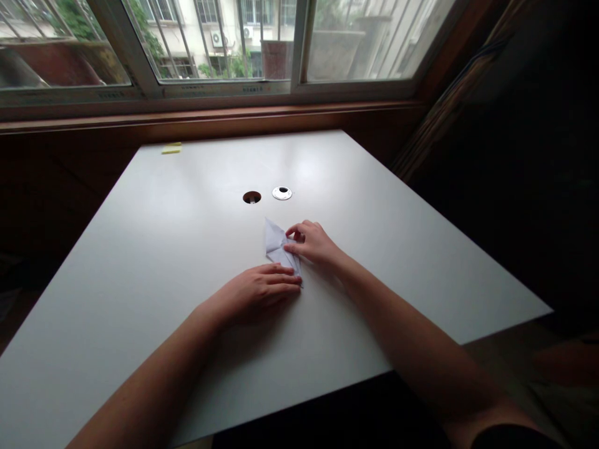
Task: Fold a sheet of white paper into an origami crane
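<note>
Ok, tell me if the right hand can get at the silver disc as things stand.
Probably yes: the silver disc lies just beyond the right hand, with nothing seen standing between them. That hand touches the folded paper, though, so it would likely have to leave that first.

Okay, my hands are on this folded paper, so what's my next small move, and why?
I'd probably press down along a visible crease with the right hand, letting the left hand steady the folded paper. The left hand lies over its near end, the right thumb and index finger are at its right side, and fold lines show between them.
</note>
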Demonstrator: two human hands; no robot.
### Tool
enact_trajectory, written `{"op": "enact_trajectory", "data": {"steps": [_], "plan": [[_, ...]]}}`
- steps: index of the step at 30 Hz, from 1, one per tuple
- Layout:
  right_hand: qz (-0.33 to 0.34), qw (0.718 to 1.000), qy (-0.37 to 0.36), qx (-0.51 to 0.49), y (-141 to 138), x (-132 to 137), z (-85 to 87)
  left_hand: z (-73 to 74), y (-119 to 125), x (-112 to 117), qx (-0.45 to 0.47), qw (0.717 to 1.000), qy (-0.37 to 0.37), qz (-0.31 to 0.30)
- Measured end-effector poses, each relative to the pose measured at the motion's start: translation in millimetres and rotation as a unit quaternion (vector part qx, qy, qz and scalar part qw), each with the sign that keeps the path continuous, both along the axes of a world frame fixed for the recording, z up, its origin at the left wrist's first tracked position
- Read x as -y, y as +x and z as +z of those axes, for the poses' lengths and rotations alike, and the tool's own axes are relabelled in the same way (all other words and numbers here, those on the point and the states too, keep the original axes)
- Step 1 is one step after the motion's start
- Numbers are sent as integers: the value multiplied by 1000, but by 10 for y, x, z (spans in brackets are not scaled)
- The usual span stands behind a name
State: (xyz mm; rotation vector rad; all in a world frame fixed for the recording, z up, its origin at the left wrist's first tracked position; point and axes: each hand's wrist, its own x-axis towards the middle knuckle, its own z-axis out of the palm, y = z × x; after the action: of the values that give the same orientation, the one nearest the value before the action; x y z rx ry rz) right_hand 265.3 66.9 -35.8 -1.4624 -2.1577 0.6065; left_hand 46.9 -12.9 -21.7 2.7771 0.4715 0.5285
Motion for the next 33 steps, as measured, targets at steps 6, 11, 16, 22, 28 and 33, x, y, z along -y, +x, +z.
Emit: {"op": "enact_trajectory", "data": {"steps": [6,11,16,22,28,33], "plan": [[-2,1000,-4,2,3,0,-4,-129,14,-52,-12,999,43,21],[17,1000,-2,-20,23,-4,-4,-183,11,-67,-3,998,51,36],[41,994,-25,-93,36,8,35,-142,5,-58,19,999,25,32],[78,989,-66,-109,60,17,78,-178,-20,-86,25,999,13,24],[108,984,-90,-109,63,36,100,-163,-44,-98,81,994,1,68],[100,984,-99,-110,32,72,147,-125,-93,-122,190,936,-2,296]]}}
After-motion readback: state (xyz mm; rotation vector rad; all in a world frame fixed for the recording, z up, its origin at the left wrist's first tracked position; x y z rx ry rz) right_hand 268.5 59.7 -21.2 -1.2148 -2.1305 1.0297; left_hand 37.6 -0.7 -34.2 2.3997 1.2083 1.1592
